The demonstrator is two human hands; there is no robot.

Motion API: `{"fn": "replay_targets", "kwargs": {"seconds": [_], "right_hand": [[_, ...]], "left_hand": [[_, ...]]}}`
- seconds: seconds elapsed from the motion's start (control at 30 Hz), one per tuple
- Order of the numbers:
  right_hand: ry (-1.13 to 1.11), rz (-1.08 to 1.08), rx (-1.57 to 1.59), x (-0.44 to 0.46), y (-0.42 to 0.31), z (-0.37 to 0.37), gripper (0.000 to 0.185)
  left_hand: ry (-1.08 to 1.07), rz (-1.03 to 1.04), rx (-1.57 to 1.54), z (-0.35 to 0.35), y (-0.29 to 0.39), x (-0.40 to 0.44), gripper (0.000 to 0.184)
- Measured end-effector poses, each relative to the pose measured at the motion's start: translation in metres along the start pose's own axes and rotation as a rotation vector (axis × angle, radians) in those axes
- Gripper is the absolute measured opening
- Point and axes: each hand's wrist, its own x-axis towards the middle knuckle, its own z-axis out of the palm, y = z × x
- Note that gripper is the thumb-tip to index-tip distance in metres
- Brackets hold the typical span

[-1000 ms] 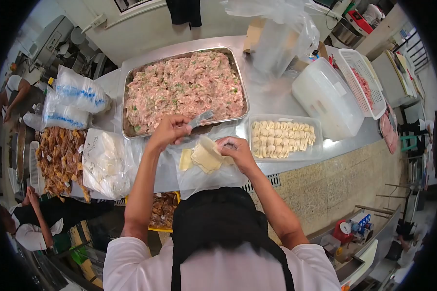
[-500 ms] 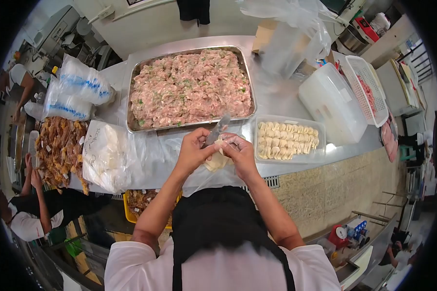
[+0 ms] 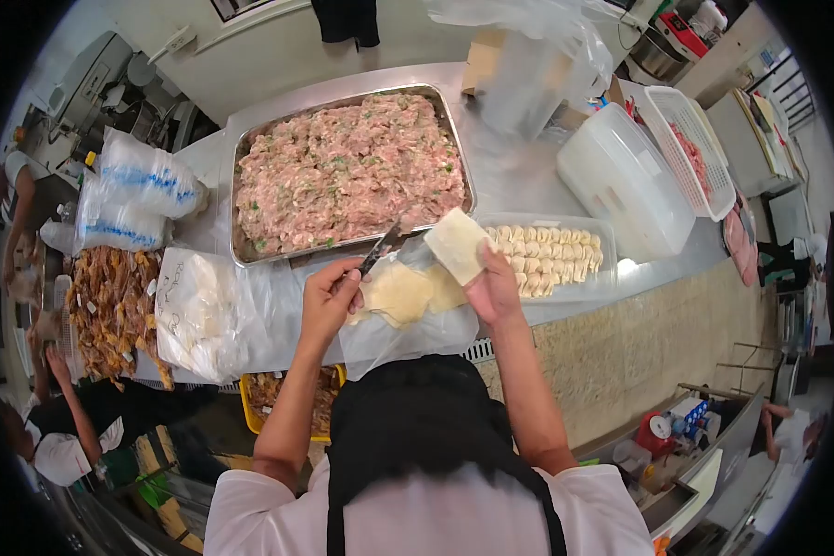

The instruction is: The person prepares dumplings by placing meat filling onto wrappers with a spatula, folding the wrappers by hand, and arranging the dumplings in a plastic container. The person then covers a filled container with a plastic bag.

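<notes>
- A flat spatula [image 3: 381, 250] is gripped in the left hand [image 3: 332, 295], fingers curled round its handle.
- A square dough wrapper [image 3: 454, 245] is pinched by the right hand [image 3: 496, 287], between thumb and fingers.
- Further wrappers [image 3: 397, 293] are laid on plastic sheeting [image 3: 372, 345], below the steel tray [image 3: 287, 254] of minced meat [image 3: 352, 171].
- Folded dumplings [image 3: 551, 255] are set in rows, right.

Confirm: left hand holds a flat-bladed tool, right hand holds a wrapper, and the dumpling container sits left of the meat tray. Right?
Wrong on the side: the head view shows the dumpling container to the right of the meat tray. The left hand does hold a flat-bladed tool, and the right hand a wrapper.
</notes>
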Motion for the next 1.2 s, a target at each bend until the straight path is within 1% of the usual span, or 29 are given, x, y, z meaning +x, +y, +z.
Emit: {"fn": "replay_targets", "kwargs": {"seconds": [0.03,0.07,0.1,0.13,0.17,0.2,0.23,0.27,0.3,0.33,0.37,0.43,0.47,0.5,0.53,0.57,0.63,0.67,0.7,0.73,0.8,0.83,0.9,0.93,1.0,1.03,1.1,1.13,1.2], "right_hand": [[0.002,-0.006,0.003,0.004,0.004,0.009,0.053],[-0.022,0.023,0.127,0.006,0.007,0.018,0.052],[-0.046,0.054,0.251,0.008,0.009,0.024,0.052],[-0.073,0.067,0.342,0.008,0.011,0.024,0.05],[-0.074,0.066,0.344,0.011,0.012,0.026,0.05],[0.034,0.045,0.334,0.015,0.012,0.027,0.048],[0.141,0.02,0.322,0.02,0.01,0.029,0.046],[0.143,0.008,0.325,0.024,0.008,0.023,0.046],[0.256,0.001,0.291,0.025,0.009,0.011,0.044],[0.366,0.0,0.253,0.025,0.007,0.008,0.042],[0.368,0.002,0.252,0.024,0.007,0.006,0.042],[0.274,-0.026,0.274,0.02,0.008,0.018,0.041],[0.266,-0.015,0.271,0.02,0.01,0.019,0.041],[0.244,-0.072,0.241,0.02,0.01,0.019,0.042],[0.216,-0.131,0.211,0.021,0.008,0.019,0.043],[0.2,-0.125,0.206,0.021,0.001,0.017,0.043],[0.24,-0.19,0.253,0.01,-0.021,0.006,0.047],[0.243,-0.183,0.252,0.005,-0.032,0.0,0.047],[0.189,-0.201,0.092,0.0,-0.045,-0.002,0.05],[0.133,-0.218,-0.068,-0.003,-0.052,-0.004,0.052],[0.132,-0.205,-0.009,-0.003,-0.057,-0.005,0.054],[0.136,-0.196,0.054,-0.002,-0.06,-0.005,0.055],[0.133,-0.181,0.117,0.001,-0.058,-0.01,0.055],[0.139,-0.168,0.186,0.001,-0.058,-0.012,0.056],[0.166,-0.176,0.198,-0.003,-0.058,-0.013,0.056],[0.198,-0.18,0.212,-0.008,-0.057,-0.012,0.057],[0.219,-0.197,0.186,-0.006,-0.048,-0.027,0.056],[0.229,-0.209,0.156,-0.003,-0.045,-0.029,0.055],[0.264,-0.214,0.146,0.0,-0.039,-0.028,0.054]], "left_hand": [[-0.015,0.148,0.071,0.006,0.004,-0.001,0.023],[-0.03,0.297,0.142,0.012,0.006,-0.001,0.024],[-0.034,0.298,0.145,0.019,0.005,0.0,0.024],[-0.006,0.433,0.31,0.027,0.003,0.001,0.023],[0.023,0.567,0.476,0.032,0.0,0.001,0.024],[0.036,0.589,0.573,0.036,-0.003,0.004,0.03],[0.035,0.594,0.574,0.031,-0.004,0.001,0.03],[0.001,0.543,0.679,0.024,-0.003,-0.004,0.027],[-0.038,0.485,0.781,0.022,0.004,-0.012,0.024],[-0.011,0.485,0.8,0.025,0.019,-0.022,0.027],[-0.011,0.482,0.798,0.029,0.029,-0.025,0.027],[-0.002,0.599,0.708,0.04,0.039,-0.028,0.032],[-0.034,0.585,0.722,0.046,0.035,-0.023,0.037],[-0.016,0.587,0.722,0.043,0.031,-0.018,0.037],[-0.093,0.535,0.755,0.038,0.027,-0.013,0.038],[-0.174,0.484,0.789,0.032,0.027,-0.007,0.038],[-0.15,0.462,0.777,0.017,0.046,-0.002,0.042],[-0.11,0.499,0.932,0.01,0.062,0.006,0.038],[-0.068,0.537,1.087,0.007,0.073,0.018,0.034],[-0.064,0.532,1.086,0.007,0.075,0.033,0.034],[-0.162,0.528,1.431,0.012,0.071,0.072,0.024],[-0.153,0.531,1.428,0.02,0.061,0.092,0.024],[-0.107,0.487,1.542,0.036,0.04,0.12,0.015],[-0.104,0.487,1.541,0.035,0.036,0.124,0.015],[-0.245,0.634,1.471,0.034,0.033,0.13,0.014],[-0.259,0.636,1.471,0.032,0.032,0.133,0.014],[-0.424,0.619,1.436,0.021,0.035,0.138,0.019],[-0.427,0.626,1.438,0.015,0.041,0.138,0.019],[-0.468,0.573,1.146,0.0,0.056,0.135,0.024]]}}
